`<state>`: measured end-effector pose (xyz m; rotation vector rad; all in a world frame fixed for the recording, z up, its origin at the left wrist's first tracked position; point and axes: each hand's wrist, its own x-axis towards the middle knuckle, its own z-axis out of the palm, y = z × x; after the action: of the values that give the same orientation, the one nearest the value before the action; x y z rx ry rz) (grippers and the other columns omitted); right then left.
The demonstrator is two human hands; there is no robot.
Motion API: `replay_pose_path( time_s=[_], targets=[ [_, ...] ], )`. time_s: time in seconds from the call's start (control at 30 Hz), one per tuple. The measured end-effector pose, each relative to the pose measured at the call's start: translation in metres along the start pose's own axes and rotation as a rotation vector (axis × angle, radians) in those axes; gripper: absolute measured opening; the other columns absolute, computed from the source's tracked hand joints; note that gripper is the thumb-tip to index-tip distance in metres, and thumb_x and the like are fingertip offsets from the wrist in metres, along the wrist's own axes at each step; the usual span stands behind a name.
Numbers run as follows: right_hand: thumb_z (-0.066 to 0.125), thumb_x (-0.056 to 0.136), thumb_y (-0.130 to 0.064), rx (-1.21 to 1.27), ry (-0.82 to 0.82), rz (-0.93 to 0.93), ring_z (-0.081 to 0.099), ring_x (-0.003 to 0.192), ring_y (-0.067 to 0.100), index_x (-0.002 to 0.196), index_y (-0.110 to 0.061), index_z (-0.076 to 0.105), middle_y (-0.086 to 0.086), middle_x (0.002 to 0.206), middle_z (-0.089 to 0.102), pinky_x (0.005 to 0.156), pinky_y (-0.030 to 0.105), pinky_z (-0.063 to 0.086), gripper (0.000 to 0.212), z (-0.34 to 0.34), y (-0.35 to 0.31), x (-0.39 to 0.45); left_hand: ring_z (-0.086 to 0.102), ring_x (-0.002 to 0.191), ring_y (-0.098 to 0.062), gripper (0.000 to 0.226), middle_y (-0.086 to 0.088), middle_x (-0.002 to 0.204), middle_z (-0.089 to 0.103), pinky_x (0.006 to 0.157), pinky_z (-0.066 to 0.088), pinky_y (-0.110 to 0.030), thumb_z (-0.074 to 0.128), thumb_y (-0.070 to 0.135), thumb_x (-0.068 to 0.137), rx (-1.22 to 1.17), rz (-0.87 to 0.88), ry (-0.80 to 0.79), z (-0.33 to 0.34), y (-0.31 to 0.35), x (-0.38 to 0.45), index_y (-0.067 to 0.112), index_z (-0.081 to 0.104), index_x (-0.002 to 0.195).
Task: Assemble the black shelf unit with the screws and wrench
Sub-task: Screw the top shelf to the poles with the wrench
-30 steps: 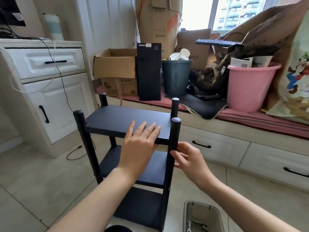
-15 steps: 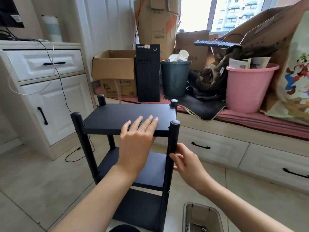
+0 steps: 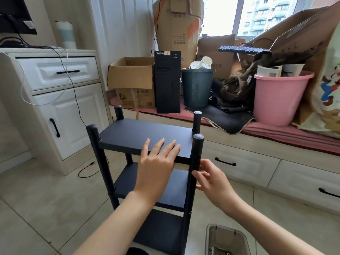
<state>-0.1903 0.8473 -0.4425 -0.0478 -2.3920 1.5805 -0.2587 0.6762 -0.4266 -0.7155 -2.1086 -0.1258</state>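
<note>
While L hand [image 3: 158, 162] flat on shelf [image 3: 143, 135], R hand [image 3: 209, 179] at post [image 3: 196, 155].

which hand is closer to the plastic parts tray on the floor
Right. The right hand is at the shelf's near right post, roughly above the tray. The left hand lies flat on the top shelf, higher and further left.

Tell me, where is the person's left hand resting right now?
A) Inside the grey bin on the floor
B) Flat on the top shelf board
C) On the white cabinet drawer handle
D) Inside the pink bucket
B: the left hand lies palm down, fingers spread, on the top board of the black shelf unit.
</note>
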Motion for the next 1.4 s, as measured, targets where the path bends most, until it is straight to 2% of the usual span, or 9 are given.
replay_pose_path(
  time_s=[0.2,0.27,0.37,0.43,0.5,0.57,0.67,1.17,1.4],
  targets=[
    [0.058,0.098,-0.015,0.011,0.02,-0.001,0.07,0.092,0.013,0.105,-0.025,0.059,-0.009,0.097,0.068,0.086,0.046,0.058,0.012,0.0,0.003,0.002,0.059,0.128,-0.033,0.059,-0.005,0.132,0.068,0.109,0.044,-0.054,0.085,0.0,0.073,-0.198,-0.187,0.03,-0.01,0.016,-0.006,0.01,0.069,0.128],
    [0.058,0.098,-0.014,0.017,0.022,0.004,0.07,0.091,0.013,0.104,-0.024,0.059,-0.01,0.095,0.068,0.086,0.047,0.057,0.012,0.0,0.003,0.002,0.057,0.124,-0.027,0.046,0.002,0.126,0.066,0.11,0.044,-0.035,0.077,0.0,0.077,-0.43,-0.356,0.151,-0.017,0.029,-0.014,0.013,0.069,0.12],
    [0.059,0.098,-0.015,0.028,0.024,0.005,0.07,0.091,0.013,0.104,-0.023,0.059,-0.009,0.094,0.068,0.086,0.047,0.058,0.011,0.0,0.002,0.003,0.052,0.096,-0.013,0.028,0.016,0.102,0.052,0.084,0.039,-0.007,0.071,0.018,0.08,-0.832,-0.918,0.238,-0.028,0.047,-0.014,0.029,0.053,0.099],
    [0.059,0.098,-0.014,0.04,0.024,0.015,0.07,0.092,0.013,0.105,-0.022,0.06,-0.008,0.096,0.068,0.086,0.046,0.058,0.011,0.0,0.001,0.003,0.06,0.094,-0.019,0.032,0.004,0.102,0.058,0.076,0.045,-0.015,0.078,0.022,0.083,-1.254,-1.424,0.105,-0.024,0.05,-0.005,0.023,0.053,0.103],
    [0.059,0.097,-0.013,0.053,0.028,0.024,0.07,0.093,0.013,0.108,-0.02,0.06,-0.007,0.099,0.069,0.087,0.046,0.058,0.012,0.001,0.0,0.001,0.068,0.103,-0.027,0.038,-0.008,0.105,0.07,0.085,0.053,-0.031,0.08,0.023,0.085,-1.703,-1.663,-0.02,-0.021,0.047,0.005,0.005,0.061,0.113],
    [0.059,0.097,-0.011,0.06,0.037,0.03,0.07,0.092,0.015,0.108,-0.018,0.062,-0.006,0.098,0.07,0.086,0.048,0.057,0.013,0.001,-0.001,0.0,0.072,0.103,-0.029,0.039,-0.015,0.108,0.075,0.089,0.058,-0.037,0.077,0.021,0.087,-1.966,-1.653,-0.037,-0.019,0.042,0.015,-0.002,0.065,0.117],
    [0.06,0.097,-0.01,0.075,0.045,0.038,0.071,0.091,0.017,0.107,-0.016,0.065,-0.003,0.095,0.072,0.085,0.05,0.057,0.013,0.0,-0.002,0.0,0.076,0.091,-0.03,0.036,-0.021,0.108,0.074,0.075,0.063,-0.036,0.071,0.014,0.091,-2.137,-1.59,0.007,-0.017,0.038,0.029,-0.005,0.064,0.12],
    [0.059,0.097,-0.007,0.095,0.061,0.032,0.072,0.094,0.016,0.108,-0.02,0.071,-0.003,0.095,0.076,0.084,0.049,0.059,0.021,0.0,0.003,0.002,0.076,0.081,-0.028,0.007,-0.016,0.088,0.076,0.084,0.06,-0.047,0.061,0.0,0.095,-2.173,-1.536,0.08,-0.004,0.041,0.034,0.0,0.066,0.1],
    [0.057,0.098,-0.009,0.139,0.053,0.039,0.067,0.099,0.035,0.107,-0.023,0.073,0.014,0.098,0.072,0.085,0.052,0.058,0.023,0.001,-0.001,0.004,0.076,0.08,-0.027,0.008,-0.014,0.087,0.077,0.078,0.063,-0.043,0.061,0.002,0.096,-2.187,-1.516,0.088,-0.001,0.042,0.039,0.002,0.066,0.102]
  ],
)
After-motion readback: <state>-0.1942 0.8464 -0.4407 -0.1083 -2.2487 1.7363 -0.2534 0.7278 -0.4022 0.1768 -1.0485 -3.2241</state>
